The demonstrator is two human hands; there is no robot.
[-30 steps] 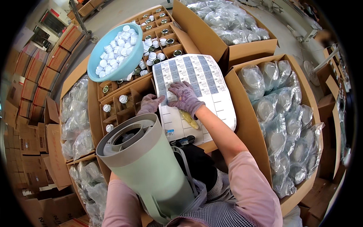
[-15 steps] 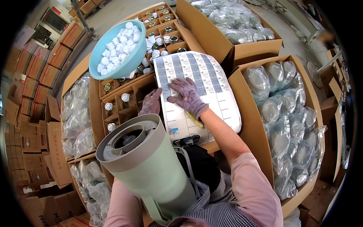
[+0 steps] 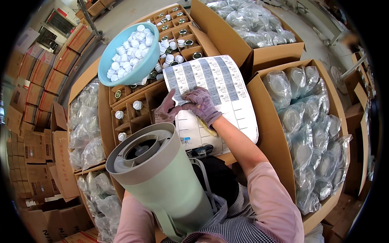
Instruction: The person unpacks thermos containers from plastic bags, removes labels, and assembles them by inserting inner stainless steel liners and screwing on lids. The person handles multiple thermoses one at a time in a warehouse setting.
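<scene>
A white sheet of printed labels [image 3: 239, 117] lies before me, its far part covered by grey-and-white labels and its near part bare backing. My right hand [image 3: 201, 106], in a stained purple-grey glove, rests over its left side with fingers and thumb drawn together on a label [image 3: 176, 98] lifted at the edge. Beside it, my gloved left hand [image 3: 165, 108] is at the sheet's left border, thumb and index finger apart around the label's outer end. Whether they touch the label is hard to tell. A yellowish strip [image 3: 208, 127] lies under my right wrist.
A light-blue basin [image 3: 152, 60] of white caps stands on divided cartons [image 3: 142, 121] of capped jars. Close to my chest is a pale-green lidded jug [image 3: 170, 182]. Open cartons [image 3: 271, 141] of plastic-wrapped clear items flank me. A dark cable [image 3: 200, 151] lies at the sheet's near edge.
My left hand has moved up and its thumb and index finger have spread. My right fingers have drawn in, and a label edge now stands raised between the hands.
</scene>
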